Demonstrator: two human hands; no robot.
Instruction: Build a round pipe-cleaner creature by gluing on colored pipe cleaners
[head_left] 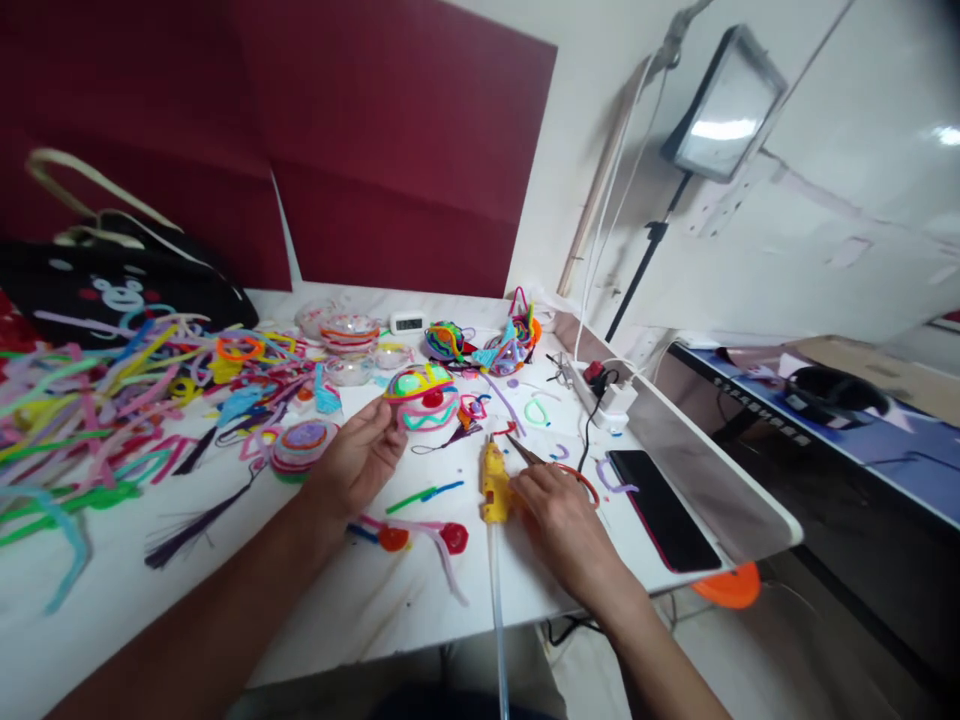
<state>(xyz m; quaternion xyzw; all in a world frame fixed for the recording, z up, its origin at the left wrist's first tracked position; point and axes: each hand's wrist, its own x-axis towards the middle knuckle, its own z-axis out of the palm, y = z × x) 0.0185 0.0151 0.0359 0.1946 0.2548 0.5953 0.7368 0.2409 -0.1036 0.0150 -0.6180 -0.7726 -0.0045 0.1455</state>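
My left hand (367, 455) is closed on a round ornament (424, 398) covered in bent pipe cleaners, with green eyes, a red nose and a wavy turquoise strip. My right hand (559, 525) is curled over a pair of scissors (529, 455) with orange handles, blades pointing away from me. Just left of those fingers lies a yellow glue gun (495, 480), a long clear glue stick (497, 600) trailing toward me. Between my hands are green and blue pipe cleaner pieces (424, 495) and a red coil (453, 538). A striped pink ornament (302, 448) sits beside my left wrist.
A heap of colourful pipe cleaners (112, 400) spreads across the left, before a black bag (112, 280). Clear shells (349, 370), a small digital clock (407, 323) and finished-looking ornaments (517, 340) stand behind. At right are a phone (664, 510), a power strip (615, 400) and a raised table edge (720, 460).
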